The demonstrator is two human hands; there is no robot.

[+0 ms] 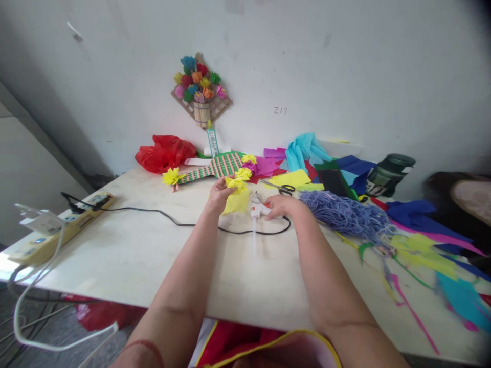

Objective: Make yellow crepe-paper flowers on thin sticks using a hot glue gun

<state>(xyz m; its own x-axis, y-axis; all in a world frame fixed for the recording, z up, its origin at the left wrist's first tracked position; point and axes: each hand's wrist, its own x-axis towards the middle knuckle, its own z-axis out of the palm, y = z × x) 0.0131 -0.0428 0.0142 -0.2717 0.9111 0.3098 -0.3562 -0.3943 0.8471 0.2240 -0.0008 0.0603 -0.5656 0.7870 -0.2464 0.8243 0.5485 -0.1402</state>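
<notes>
The left hand (221, 193) is closing its fingertips on a yellow crepe-paper flower (236, 184), just beyond the middle of the desk (153, 260). Just right of it, the right hand (283, 206) is gripping a white hot glue gun (256, 209), whose nozzle is pointing toward the far side. The step in hand is looking like gluing at the flower; the next move is probably calling for a steady nozzle and a light pinch, since such thin paper would be crushing easily.

From the left, a long, hard-cased power strip (57, 232) is lying along the desk's edge. A crinkled, glossy red plastic bag (165, 152) is slumping at the far side. Right of it, a green lute-shaped board (226, 166) is carrying narrow pink strips, with a ruffled yellow flower (172, 176) sitting at its slim left end. Black-handled scissors (286, 189) are lying just beyond the right hand. Farther right, tangled bluish-purple cord (345, 212) is heaping up loosely, and a smooth, dark green bottle (390, 174) is leaning behind it.
</notes>
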